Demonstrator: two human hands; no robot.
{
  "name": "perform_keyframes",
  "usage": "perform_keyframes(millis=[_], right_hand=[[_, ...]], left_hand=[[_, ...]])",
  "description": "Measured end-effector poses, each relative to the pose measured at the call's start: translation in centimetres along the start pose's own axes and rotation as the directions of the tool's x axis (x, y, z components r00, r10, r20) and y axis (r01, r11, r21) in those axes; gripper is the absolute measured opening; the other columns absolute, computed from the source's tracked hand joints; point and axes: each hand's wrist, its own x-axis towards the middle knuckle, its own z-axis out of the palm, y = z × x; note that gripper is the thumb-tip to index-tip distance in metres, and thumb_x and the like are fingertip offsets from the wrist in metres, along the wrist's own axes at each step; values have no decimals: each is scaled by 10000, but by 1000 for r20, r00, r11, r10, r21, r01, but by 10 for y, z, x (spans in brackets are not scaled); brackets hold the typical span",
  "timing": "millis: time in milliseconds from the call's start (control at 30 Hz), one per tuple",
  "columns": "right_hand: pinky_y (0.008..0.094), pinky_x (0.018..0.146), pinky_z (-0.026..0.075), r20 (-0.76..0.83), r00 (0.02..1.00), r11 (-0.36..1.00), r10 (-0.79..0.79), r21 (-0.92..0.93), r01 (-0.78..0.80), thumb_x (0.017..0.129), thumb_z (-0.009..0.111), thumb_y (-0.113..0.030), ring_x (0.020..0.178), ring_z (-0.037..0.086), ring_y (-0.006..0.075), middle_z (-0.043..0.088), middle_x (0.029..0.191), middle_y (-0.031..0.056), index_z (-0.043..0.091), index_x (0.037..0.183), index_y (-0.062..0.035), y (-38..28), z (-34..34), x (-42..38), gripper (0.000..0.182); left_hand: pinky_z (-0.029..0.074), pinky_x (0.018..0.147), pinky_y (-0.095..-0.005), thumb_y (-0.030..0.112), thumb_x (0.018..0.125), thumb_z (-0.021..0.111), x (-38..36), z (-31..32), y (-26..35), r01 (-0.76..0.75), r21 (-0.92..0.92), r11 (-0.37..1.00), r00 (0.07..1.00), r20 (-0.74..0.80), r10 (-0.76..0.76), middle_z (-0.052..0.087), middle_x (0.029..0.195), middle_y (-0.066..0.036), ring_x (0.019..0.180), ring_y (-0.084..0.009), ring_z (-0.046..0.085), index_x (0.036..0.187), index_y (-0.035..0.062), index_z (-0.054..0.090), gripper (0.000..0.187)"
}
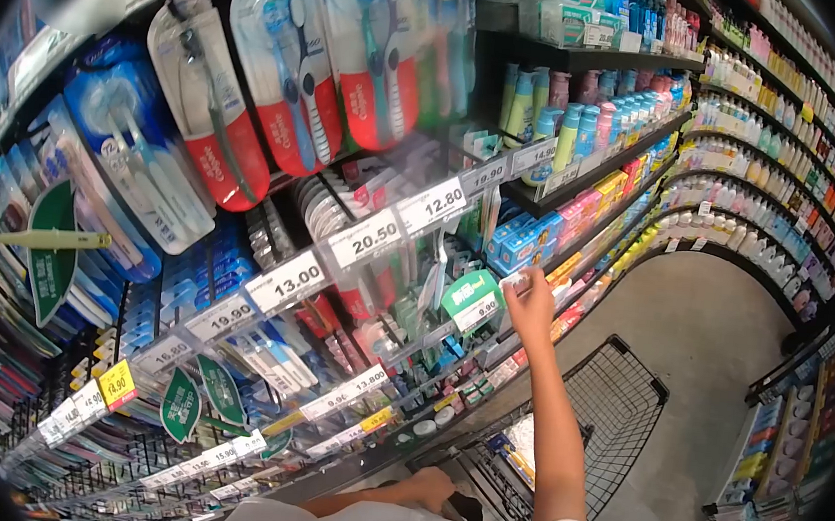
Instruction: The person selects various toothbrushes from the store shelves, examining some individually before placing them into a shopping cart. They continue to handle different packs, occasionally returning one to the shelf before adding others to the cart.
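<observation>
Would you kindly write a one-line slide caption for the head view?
Right hand reaches to a small package on a toothbrush shelf; left hand rests on the shopping cart.

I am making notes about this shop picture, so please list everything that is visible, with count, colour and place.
toothbrush packs: many, red and blue, hanging upper left
price tags: many, white, along shelf rails
green signs: three, green, left shelves
bottles: many, blue, pink and green, upper centre shelf
boxes: many, blue, pink and yellow, centre shelves
shopping cart: one, black wire, lower centre
floor: grey, aisle at right
right hand: raised to the shelf, touching a small white item
left hand: on the cart handle, at the bottom
</observation>
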Motion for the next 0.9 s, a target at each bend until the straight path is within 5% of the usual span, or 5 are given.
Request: perform_keyframes(millis=[67,267,433,700,900], right_hand=[[433,734,467,180,973,982,148,92,-166,721,704,-265,826,580,390,602,861,200,475,1146,7,-11,20,42,554],[451,770,466,260,912,948,318,-62,-313,666,742,-323,908,597,409,610,969,269,355,1264,1,-29,64,91,783],[467,699,470,265,903,939,339,-41,-340,645,754,-314,838,603,410,634,858,228,516,924,-15,-27,61,95,473],[434,619,411,83,995,994,56,-103,-48,642,782,-329,744,550,353,557,824,175,413,621,-24,-37,35,71,480],[397,670,464,92,992,986,82,140,-94,634,800,-248,769,586,339,577,943,170,498,838,-13,-24,39,67,434]], left_hand=[[522,693,-442,276,546,676,4,-3,-3,-6,-14,1000,1000,15,6,663,812,-200,811,-358,647,818,-3,682,390],[519,718,-433,320,591,644,10,0,-15,-42,-49,998,999,4,42,663,826,-208,820,-365,645,840,-10,683,415],[516,731,-424,335,588,666,3,-20,-16,-48,-58,997,999,13,49,662,855,-213,847,-352,646,855,-11,678,436],[518,710,-418,294,603,655,12,-8,-22,-64,-36,997,997,-41,62,667,831,-184,828,-328,648,807,6,683,354],[517,689,-428,294,597,655,6,-15,-19,-104,-3,995,991,-90,103,666,811,-184,812,-331,649,803,19,686,345]])
